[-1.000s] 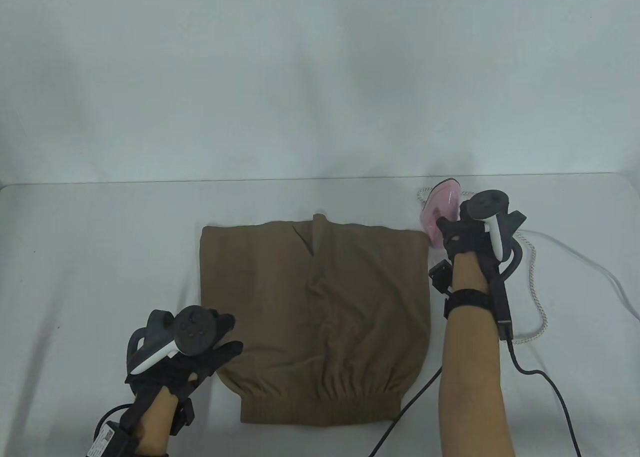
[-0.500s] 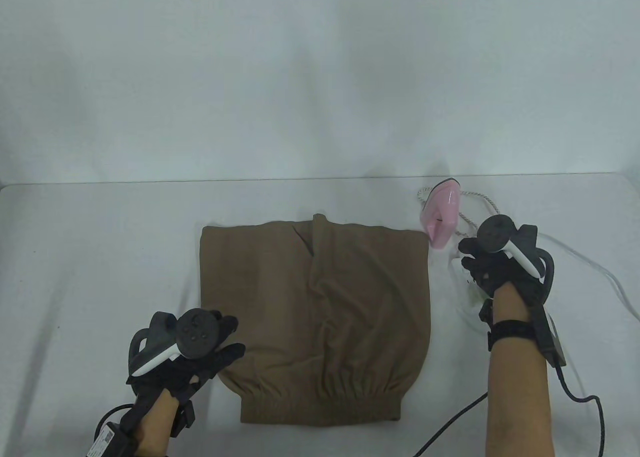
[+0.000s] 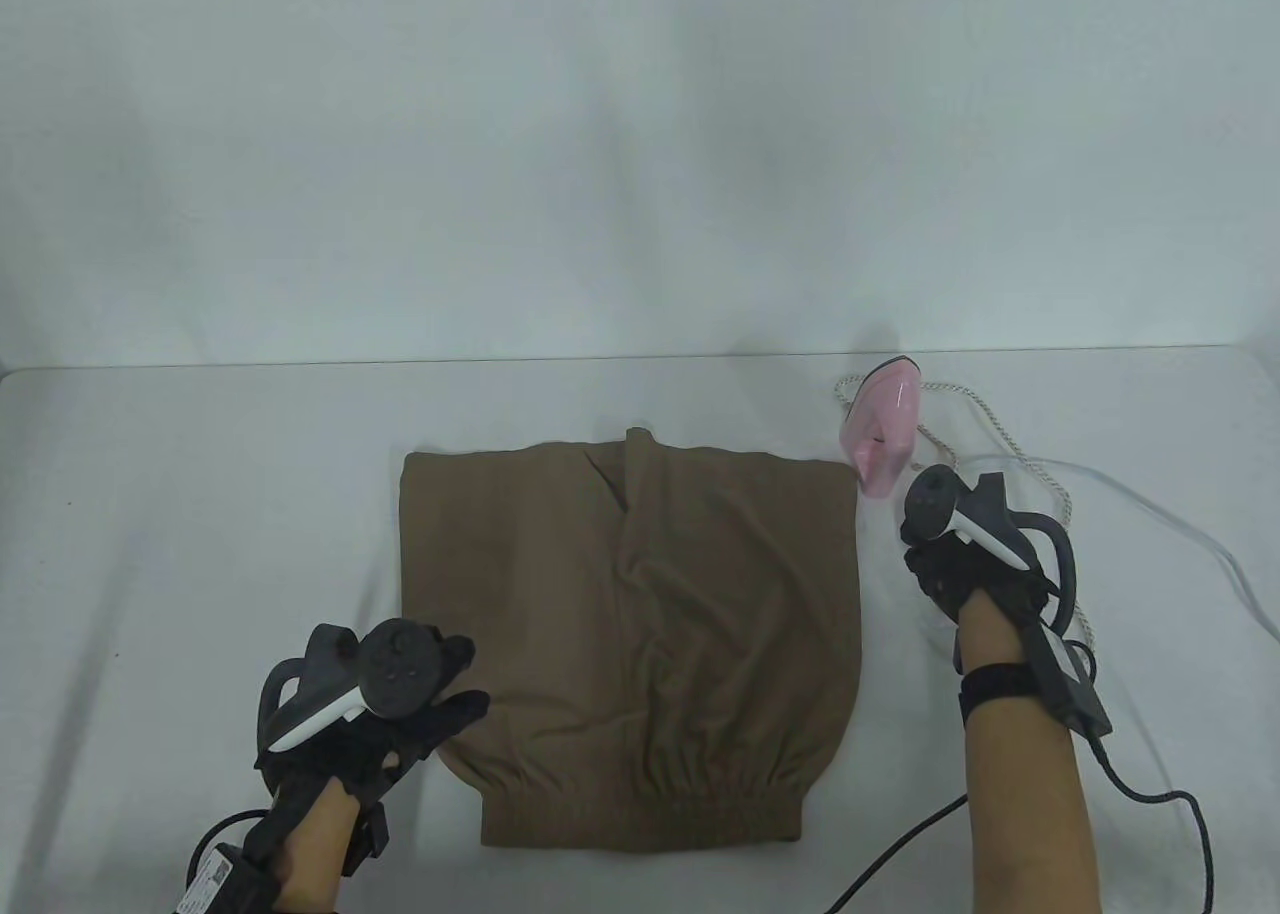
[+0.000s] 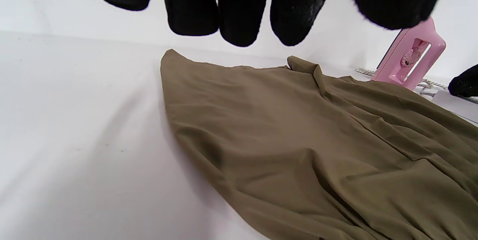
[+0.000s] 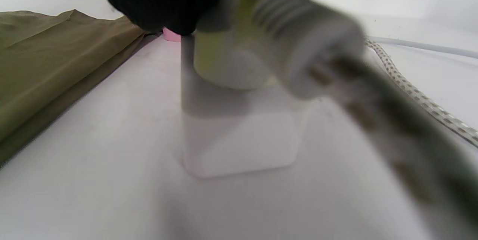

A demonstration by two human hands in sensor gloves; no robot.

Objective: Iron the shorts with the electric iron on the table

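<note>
Brown shorts (image 3: 640, 634) lie flat on the white table, waistband toward me; they also show in the left wrist view (image 4: 317, 158). A pink iron (image 3: 882, 434) stands upright just off their far right corner, untouched. My right hand (image 3: 950, 554) is right of the shorts and grips a white plug (image 5: 261, 31) with a braided cord, held on top of a white socket block (image 5: 239, 143). My left hand (image 3: 400, 724) rests by the shorts' near left corner, fingers (image 4: 239, 12) extended and holding nothing.
The braided iron cord (image 3: 1000, 434) loops behind and right of my right hand. A white cable (image 3: 1200, 544) runs off to the right edge. A black glove cable (image 3: 1150, 794) trails beside my right forearm. A white backdrop rises behind the table.
My right hand left the iron, drew back toward me to the socket block, and now grips the plug there. The iron and the left hand stayed put.
</note>
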